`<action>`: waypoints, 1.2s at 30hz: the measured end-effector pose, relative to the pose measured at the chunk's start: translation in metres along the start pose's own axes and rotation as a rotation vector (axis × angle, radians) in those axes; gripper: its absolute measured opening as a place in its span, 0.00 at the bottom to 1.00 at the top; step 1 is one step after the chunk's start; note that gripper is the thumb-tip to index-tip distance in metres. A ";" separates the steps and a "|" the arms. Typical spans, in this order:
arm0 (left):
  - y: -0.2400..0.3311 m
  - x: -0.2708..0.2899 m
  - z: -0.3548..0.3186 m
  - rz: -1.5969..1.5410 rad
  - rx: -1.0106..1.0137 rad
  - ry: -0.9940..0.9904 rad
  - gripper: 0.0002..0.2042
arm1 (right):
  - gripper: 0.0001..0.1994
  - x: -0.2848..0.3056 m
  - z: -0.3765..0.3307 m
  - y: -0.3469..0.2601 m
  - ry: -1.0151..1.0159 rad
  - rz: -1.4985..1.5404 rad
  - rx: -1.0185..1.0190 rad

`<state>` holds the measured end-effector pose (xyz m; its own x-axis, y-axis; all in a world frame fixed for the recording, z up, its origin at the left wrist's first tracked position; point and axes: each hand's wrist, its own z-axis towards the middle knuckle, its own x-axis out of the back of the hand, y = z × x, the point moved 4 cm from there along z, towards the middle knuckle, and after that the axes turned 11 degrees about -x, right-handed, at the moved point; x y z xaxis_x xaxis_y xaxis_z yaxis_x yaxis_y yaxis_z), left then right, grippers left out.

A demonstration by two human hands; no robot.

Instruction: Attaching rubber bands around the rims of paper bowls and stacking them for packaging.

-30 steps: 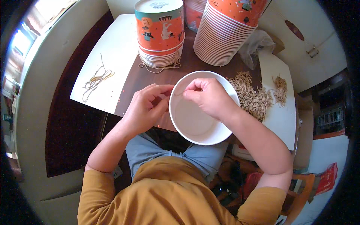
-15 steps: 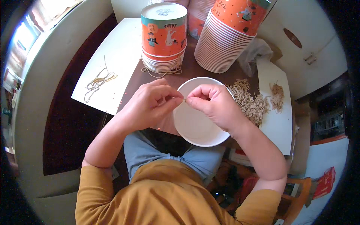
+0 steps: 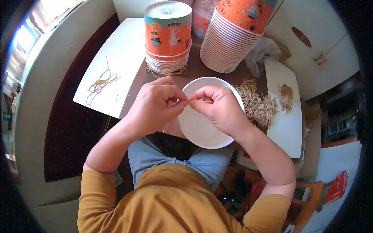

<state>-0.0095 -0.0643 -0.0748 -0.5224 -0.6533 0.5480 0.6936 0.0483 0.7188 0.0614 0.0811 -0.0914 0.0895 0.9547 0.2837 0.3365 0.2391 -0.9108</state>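
Above the mouth of a white-lined paper bucket (image 3: 206, 132), my two hands meet fingertip to fingertip. The thumb and forefinger of my left hand (image 3: 155, 101) are pinched together at the bucket's left rim. My right hand (image 3: 221, 108) makes a matching pinch over the bucket's opening. Whatever lies between the fingertips is too small to make out. A heap of beige cord pieces (image 3: 258, 106) lies just right of the bucket, partly behind my right hand.
Upside-down orange and green buckets (image 3: 169, 40) stand behind my left hand, with cord around their base. A taller leaning stack of buckets (image 3: 229, 44) is right of them. Loose cords (image 3: 100, 86) lie on the left white panel, a small cord bundle (image 3: 286, 99) on the right one.
My hands stay pinched together, with the fingertips drawn slightly closer. The whole view has shifted a little; the bucket and stacks stand as before.
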 end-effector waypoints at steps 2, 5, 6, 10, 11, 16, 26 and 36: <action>0.001 -0.002 -0.001 0.034 -0.049 0.007 0.04 | 0.06 -0.001 0.004 0.005 0.042 -0.022 0.107; 0.001 -0.003 0.000 0.092 -0.221 -0.005 0.05 | 0.06 -0.001 0.008 0.006 -0.032 -0.087 0.002; -0.002 -0.001 0.001 0.071 -0.163 -0.017 0.05 | 0.06 -0.001 0.009 0.004 -0.031 -0.085 0.000; -0.020 0.007 -0.002 0.067 0.071 0.016 0.06 | 0.05 0.001 0.017 0.016 -0.003 -0.058 -0.152; -0.028 0.005 -0.005 0.068 0.073 0.015 0.06 | 0.05 0.000 0.021 0.018 0.014 -0.053 -0.113; -0.042 -0.002 -0.010 0.023 0.077 0.011 0.07 | 0.05 -0.006 0.025 0.018 0.011 -0.096 -0.121; -0.038 -0.003 -0.007 0.034 0.091 -0.025 0.07 | 0.06 -0.006 0.033 0.026 0.072 -0.120 -0.065; -0.038 -0.006 -0.006 0.080 0.044 -0.080 0.09 | 0.06 -0.012 0.034 0.020 0.054 -0.151 -0.070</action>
<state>-0.0299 -0.0668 -0.1082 -0.5052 -0.5838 0.6356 0.7130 0.1326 0.6885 0.0359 0.0808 -0.1234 0.0827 0.8977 0.4328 0.4144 0.3640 -0.8341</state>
